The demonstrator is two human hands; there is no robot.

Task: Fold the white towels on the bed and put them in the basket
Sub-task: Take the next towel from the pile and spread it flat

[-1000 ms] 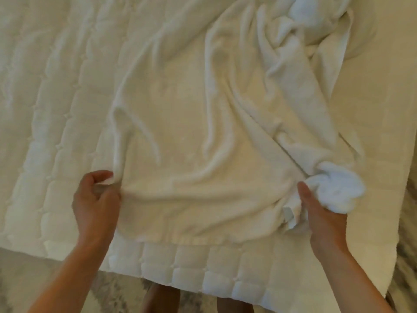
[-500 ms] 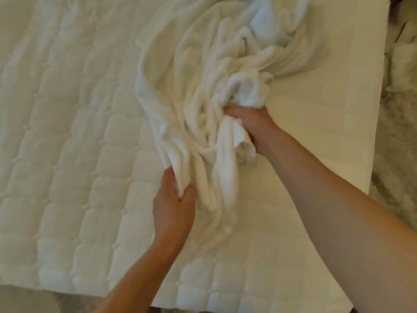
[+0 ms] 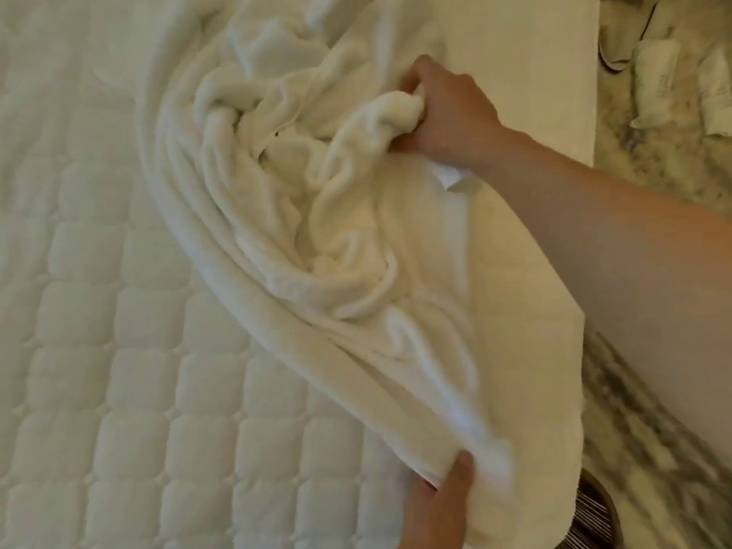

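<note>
Mostly bed point(image 3: 119, 311) in view, quilted, with one white towel point(image 3: 356, 271) bunched and twisted across its right side, near end reaching the bed's edge. Right hand point(image 3: 447, 112) is clenched round a wad of the far part; left hand point(image 3: 435, 509) pinches the near hem, thumb on top, other fingers hidden under the cloth. No fold made yet, I judge: swap the wad for a true corner, draw both hands apart until the towel lies taut and flat on the bed, then fold; basket not clearly seen.
</note>
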